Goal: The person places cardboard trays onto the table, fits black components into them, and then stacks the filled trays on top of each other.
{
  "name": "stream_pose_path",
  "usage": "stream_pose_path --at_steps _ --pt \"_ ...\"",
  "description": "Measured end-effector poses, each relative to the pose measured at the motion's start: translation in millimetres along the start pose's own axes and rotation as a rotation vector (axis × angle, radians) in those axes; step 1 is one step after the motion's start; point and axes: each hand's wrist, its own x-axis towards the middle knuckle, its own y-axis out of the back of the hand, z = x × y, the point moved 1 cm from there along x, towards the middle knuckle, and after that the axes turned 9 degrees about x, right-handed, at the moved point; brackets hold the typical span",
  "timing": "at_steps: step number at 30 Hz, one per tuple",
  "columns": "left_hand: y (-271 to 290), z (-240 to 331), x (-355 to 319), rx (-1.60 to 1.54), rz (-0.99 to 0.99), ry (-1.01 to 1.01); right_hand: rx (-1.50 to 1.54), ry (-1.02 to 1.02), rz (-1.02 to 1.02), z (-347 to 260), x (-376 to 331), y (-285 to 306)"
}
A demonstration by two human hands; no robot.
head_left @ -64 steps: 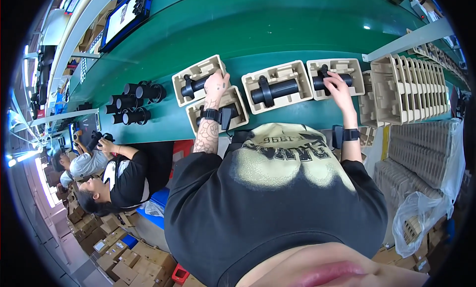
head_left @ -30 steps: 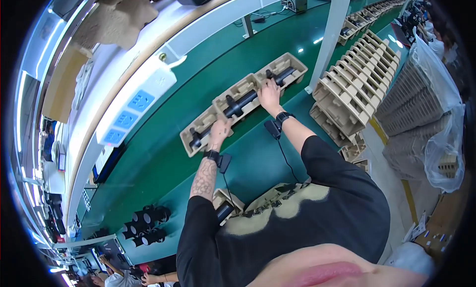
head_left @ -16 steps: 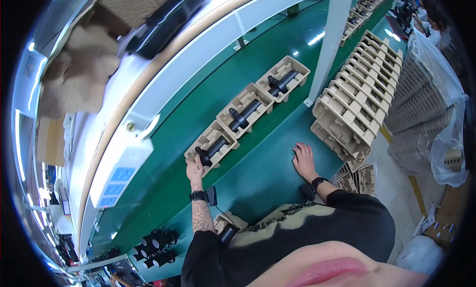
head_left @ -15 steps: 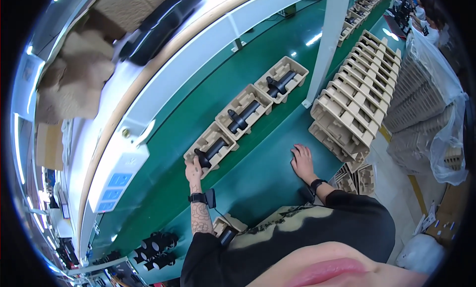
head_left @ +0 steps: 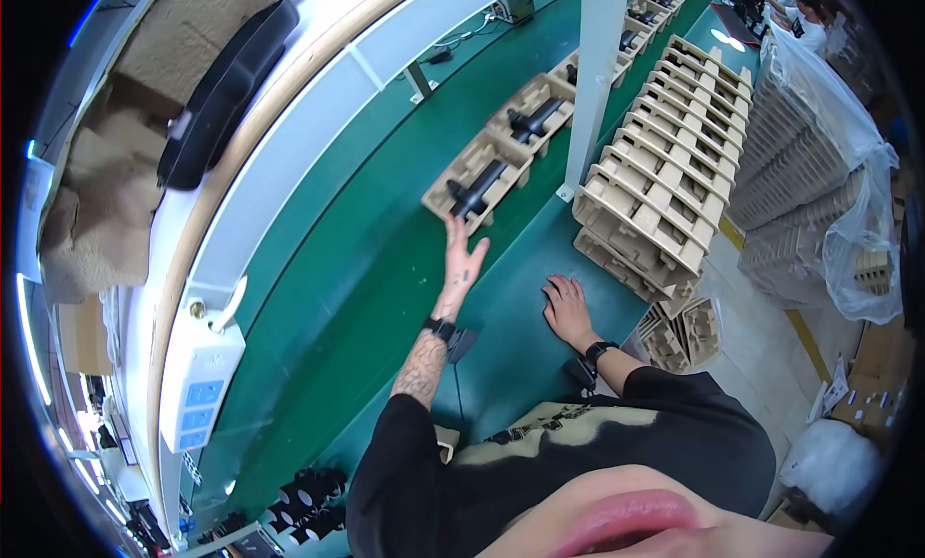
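My left hand reaches out over the green belt. Its fingers are stretched, the thumb stands apart, and the fingertips meet the near end of a tan moulded-pulp tray. In that tray lies a black tube-shaped part with a wider end toward my hand. A second tray sits end to end beyond it, holding a similar black part. My right hand rests flat on the dark green ledge, fingers spread, holding nothing.
A tall stack of tan trays stands to the right, beside a white post. Plastic-wrapped trays are farther right. More filled trays line the belt. A white socket box and black cylinders are at left.
My left hand has moved forward and right, and the trays by it have shifted away along the belt, closing up toward those beyond. The view has turned slightly. My right hand stays on the ledge.
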Motion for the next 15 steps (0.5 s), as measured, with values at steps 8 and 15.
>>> stream_pose_path --at_steps 8,15 --pt "105 57 -89 -0.352 -0.143 0.215 0.021 0.050 -0.018 1 -40 -15" --pt "277 81 -206 0.423 -0.802 0.872 -0.084 0.132 0.036 13 -17 16"
